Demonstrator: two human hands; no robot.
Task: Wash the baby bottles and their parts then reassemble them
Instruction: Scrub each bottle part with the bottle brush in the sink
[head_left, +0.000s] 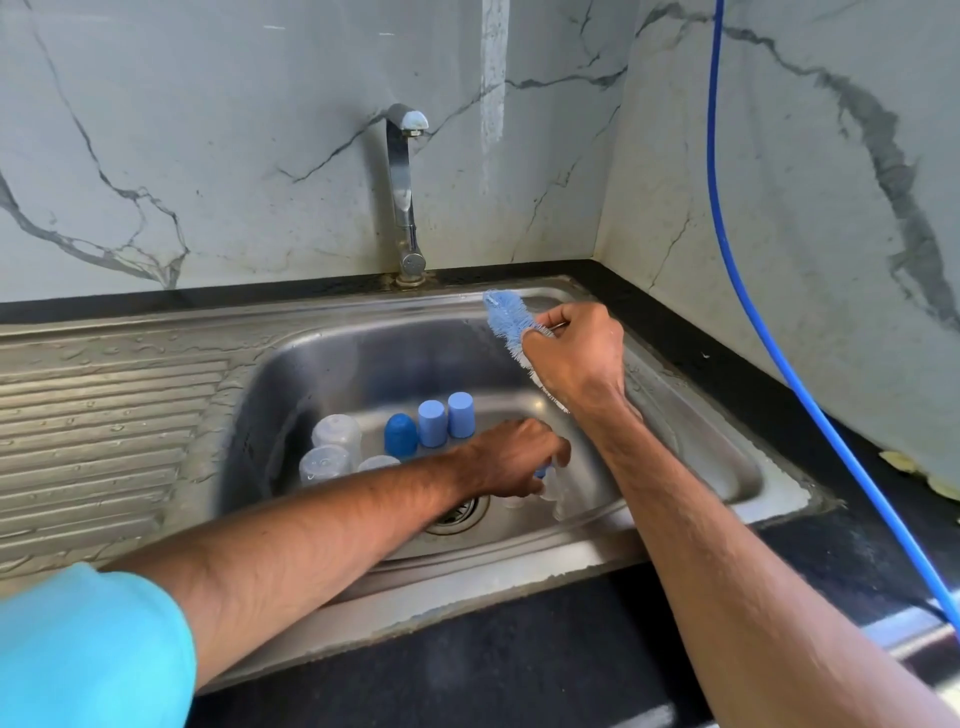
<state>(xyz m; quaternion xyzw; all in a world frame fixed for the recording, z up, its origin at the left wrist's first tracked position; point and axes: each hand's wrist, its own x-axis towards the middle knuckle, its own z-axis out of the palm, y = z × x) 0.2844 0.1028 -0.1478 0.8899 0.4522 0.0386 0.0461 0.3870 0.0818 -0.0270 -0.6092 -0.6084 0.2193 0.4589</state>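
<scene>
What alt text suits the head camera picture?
A person's right hand holds a blue bottle brush above a steel sink, while the left hand grips a small clear bottle near the drain. Blue caps and clear bottle parts stand inside; no water runs from the tap.

We're in a home kitchen: steel sink (691, 431) with ribbed drainboard (104, 415), tap (405, 197), marble-look wall tiles (208, 130), dark countertop (545, 649).

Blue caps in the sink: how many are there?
3, in a row in the sink: dark cap left, middle cap and right cap lighter. A blue bit under the left hand may be a fourth.
</scene>
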